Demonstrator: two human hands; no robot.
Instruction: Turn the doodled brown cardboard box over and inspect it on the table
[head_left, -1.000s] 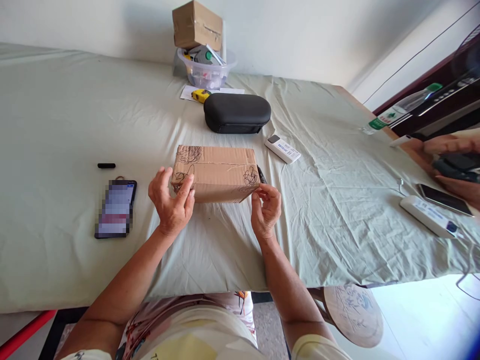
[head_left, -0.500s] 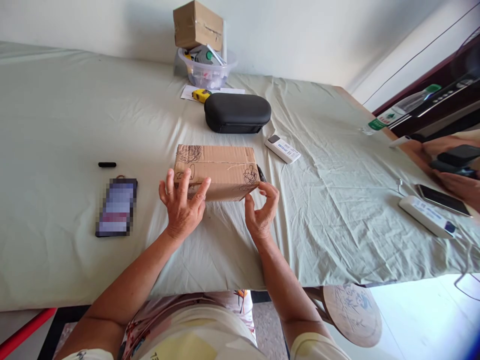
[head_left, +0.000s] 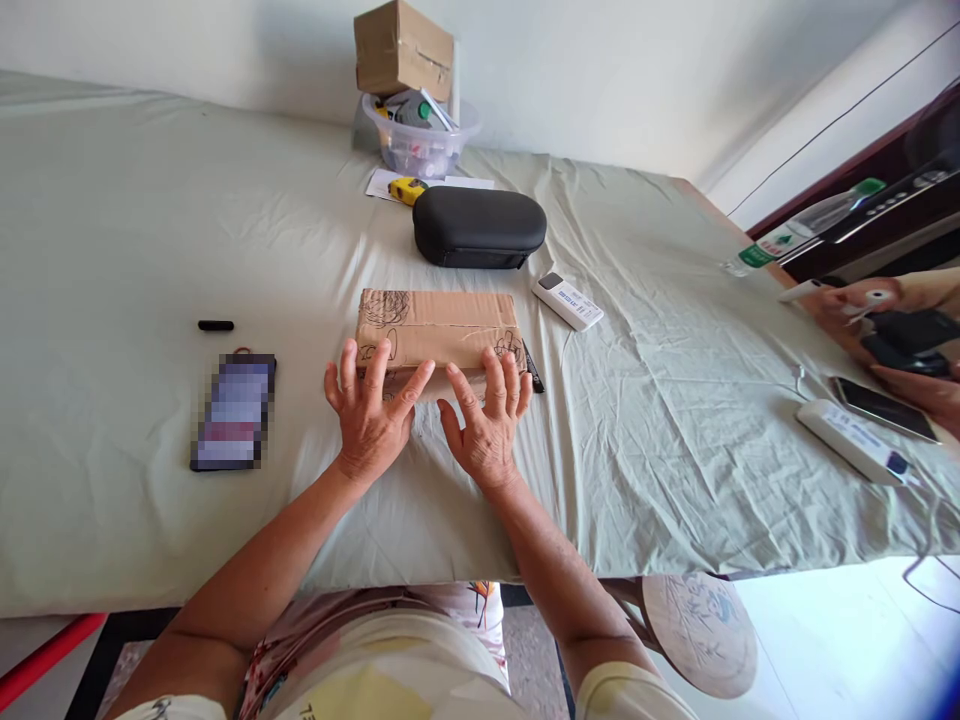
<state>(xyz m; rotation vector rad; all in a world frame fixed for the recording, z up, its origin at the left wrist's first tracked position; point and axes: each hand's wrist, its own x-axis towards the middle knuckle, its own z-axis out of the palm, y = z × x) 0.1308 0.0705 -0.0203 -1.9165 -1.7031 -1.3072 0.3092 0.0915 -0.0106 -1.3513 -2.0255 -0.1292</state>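
Observation:
A brown cardboard box (head_left: 439, 330) with black scribbles on its top lies in front of me. My left hand (head_left: 373, 418) is spread, its fingertips on the left part of the box's front edge. My right hand (head_left: 486, 428) has its fingers apart on the right part of that edge. Neither hand is closed around anything. A thin black item with pale marks (head_left: 533, 369), perhaps a pen, pokes out beside the box's right end, partly hidden.
Behind the box sit a black case (head_left: 480, 228), a yellow tape measure (head_left: 407, 190) and a clear basin (head_left: 424, 150). A white device (head_left: 568, 302) lies to the right, a phone (head_left: 234, 412) to the left. Another person's hands (head_left: 919, 385) hold a black object at far right.
My right hand has left the box's right front corner and shifted left onto its front edge, its fingers spreading. My left hand stays at its place on the box.

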